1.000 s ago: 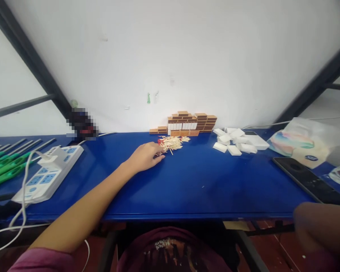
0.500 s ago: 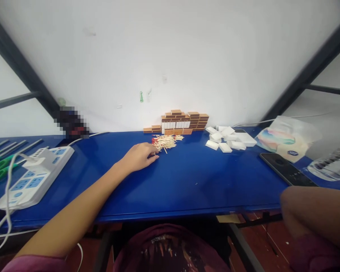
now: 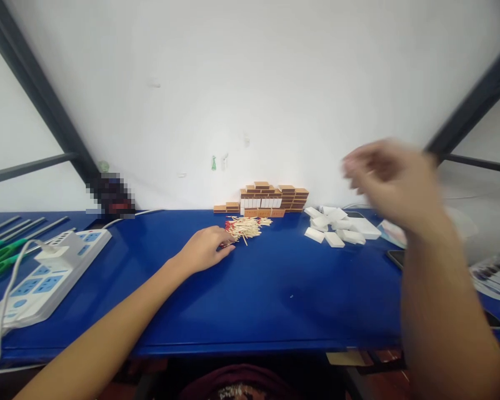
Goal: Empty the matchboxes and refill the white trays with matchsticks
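My left hand (image 3: pixel 208 248) rests on the blue table (image 3: pixel 258 311) at the left edge of a pile of matches (image 3: pixel 246 228), its fingers curled at the pile; whether they hold a match is too small to tell. Raised in the air on the right, my right hand (image 3: pixel 389 178) is blurred by motion, its fingers bent. Behind the matches, brown and orange matchboxes (image 3: pixel 261 199) are stacked against the wall. Several small white trays (image 3: pixel 334 239) lie in a loose heap to the right of the matches.
On the left are a white power strip (image 3: pixel 50 283) with cables and green-handled scissors (image 3: pixel 0 258). At the right, a phone (image 3: pixel 395 258) and a plastic package (image 3: pixel 391 232) are partly hidden by my right arm. A clear bottle (image 3: pixel 498 272) lies further right.
My right hand has come into view, rising over the right side of the table. The view has tilted up slightly. My left hand stays beside the matches.
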